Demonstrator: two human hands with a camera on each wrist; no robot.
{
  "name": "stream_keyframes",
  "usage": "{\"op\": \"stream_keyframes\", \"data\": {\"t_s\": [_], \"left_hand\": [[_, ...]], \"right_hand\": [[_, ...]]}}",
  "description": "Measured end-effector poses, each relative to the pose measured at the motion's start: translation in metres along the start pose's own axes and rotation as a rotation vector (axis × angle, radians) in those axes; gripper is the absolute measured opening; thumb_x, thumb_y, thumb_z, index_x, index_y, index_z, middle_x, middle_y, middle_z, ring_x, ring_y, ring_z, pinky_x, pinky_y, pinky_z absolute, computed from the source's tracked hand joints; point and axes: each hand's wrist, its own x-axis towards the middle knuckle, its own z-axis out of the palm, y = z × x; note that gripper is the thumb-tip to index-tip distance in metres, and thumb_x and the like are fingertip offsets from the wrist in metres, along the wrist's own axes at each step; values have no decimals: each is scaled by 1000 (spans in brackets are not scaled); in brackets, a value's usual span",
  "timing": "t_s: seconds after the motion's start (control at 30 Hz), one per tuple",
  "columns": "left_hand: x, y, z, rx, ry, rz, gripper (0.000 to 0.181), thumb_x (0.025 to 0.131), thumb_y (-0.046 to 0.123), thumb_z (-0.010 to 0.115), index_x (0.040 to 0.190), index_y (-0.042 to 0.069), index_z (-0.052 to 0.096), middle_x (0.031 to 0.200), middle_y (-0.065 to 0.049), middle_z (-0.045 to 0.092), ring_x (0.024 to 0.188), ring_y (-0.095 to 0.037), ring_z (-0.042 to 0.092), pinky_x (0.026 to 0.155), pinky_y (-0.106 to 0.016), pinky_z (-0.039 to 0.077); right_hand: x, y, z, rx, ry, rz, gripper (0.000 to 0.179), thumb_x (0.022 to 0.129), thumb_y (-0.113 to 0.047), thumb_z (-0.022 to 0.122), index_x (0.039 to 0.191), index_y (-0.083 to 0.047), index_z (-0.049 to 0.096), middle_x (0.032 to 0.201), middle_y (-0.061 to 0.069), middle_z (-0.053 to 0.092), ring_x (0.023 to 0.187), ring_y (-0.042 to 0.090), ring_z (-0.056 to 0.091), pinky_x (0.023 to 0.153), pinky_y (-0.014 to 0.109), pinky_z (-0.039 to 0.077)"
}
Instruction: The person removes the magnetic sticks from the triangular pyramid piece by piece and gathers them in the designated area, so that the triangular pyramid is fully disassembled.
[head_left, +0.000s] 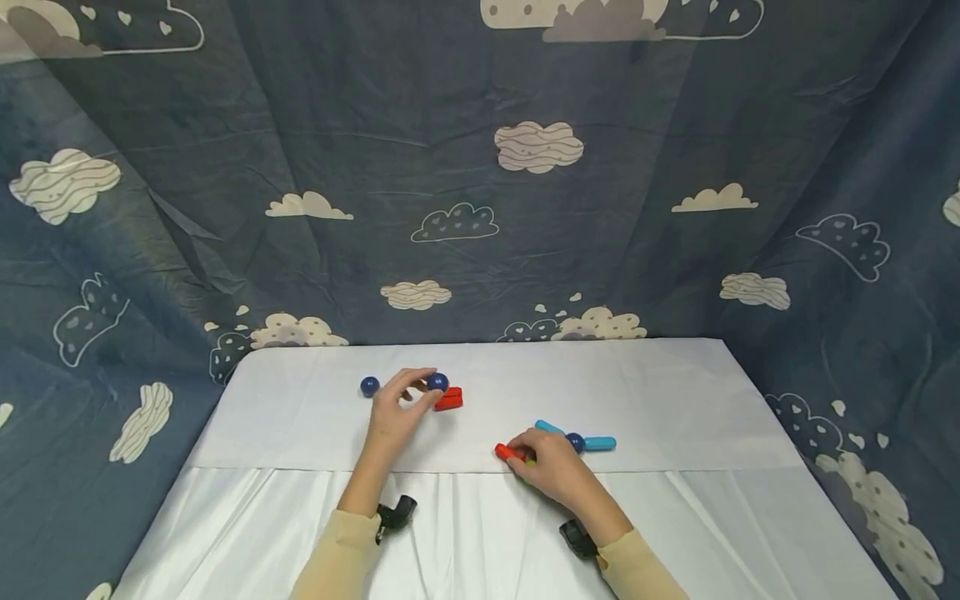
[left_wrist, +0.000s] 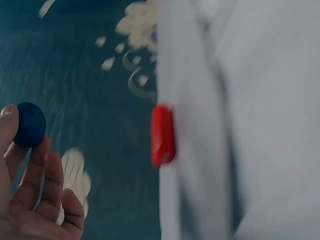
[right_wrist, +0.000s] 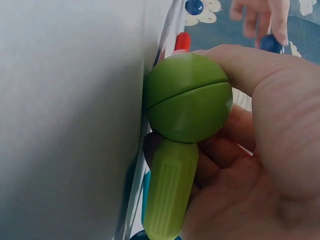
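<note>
My left hand (head_left: 395, 421) pinches a dark blue ball (head_left: 438, 382) between thumb and fingertips, over the far part of the table. In the left wrist view this ball (left_wrist: 31, 125) shows at the thumb tip, the other fingers loosely bent. Red bars (head_left: 448, 400) lie just beyond it. My right hand (head_left: 555, 467) grips a green ball (right_wrist: 189, 97) low over the tabletop, with a ridged green stick (right_wrist: 171, 192) joined to it. A red stick (head_left: 507, 452) sticks out at the right fingertips. The hand partly hides these pieces in the head view.
Another dark blue ball (head_left: 370, 386) lies left of the left hand. Just past the right hand lie light blue sticks (head_left: 600, 444) against a dark blue ball (head_left: 575, 442). A white cloth covers the table (head_left: 675, 400); a cloud-patterned curtain (head_left: 420, 167) hangs behind and beside it.
</note>
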Motion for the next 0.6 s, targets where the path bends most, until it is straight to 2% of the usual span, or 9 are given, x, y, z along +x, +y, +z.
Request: {"op": "stream_keyframes", "data": {"t_s": [0.13,0.2,0.27,0.33,0.43,0.6], "left_hand": [[6,-15,-36,34,142,-68,34,93,19,83,126,14,76,111,-7,78,95,-9,66,82,-36,51],[5,-27,-50,62,200,-135,34,94,19,82,127,14,75,113,-8,77,96,-5,64,84,-32,48],[3,-39,-61,90,258,-203,34,95,18,81,128,13,75,116,-10,77,98,-7,63,84,-27,44],[0,-50,-68,117,308,-261,35,95,18,81,129,12,74,121,-11,77,101,-13,65,84,-25,42],[-3,-64,-74,141,347,-327,36,97,19,78,131,10,72,126,-14,75,109,-25,66,87,-26,40],[-4,-77,-75,155,368,-406,36,97,20,78,131,7,71,124,-20,75,119,-36,67,101,-43,46]], "right_hand": [[-1,-1,0,10,3,11,17,90,-20,85,106,-16,81,95,-6,73,81,8,56,76,30,53],[-1,-1,0,13,-1,18,17,90,-20,85,107,-16,81,95,-6,73,82,9,56,78,31,54],[-1,-1,0,17,-8,23,17,91,-21,85,107,-16,81,96,-6,73,83,9,56,79,32,54],[-1,-1,0,22,-13,19,17,91,-20,85,107,-15,81,97,-5,74,83,9,57,78,32,54],[-2,-1,0,21,-14,20,18,91,-20,85,107,-15,81,96,-6,73,82,9,56,77,30,54],[-2,-2,-1,5,-7,20,18,90,-20,85,107,-15,81,92,-7,70,80,9,54,74,27,51]]}}
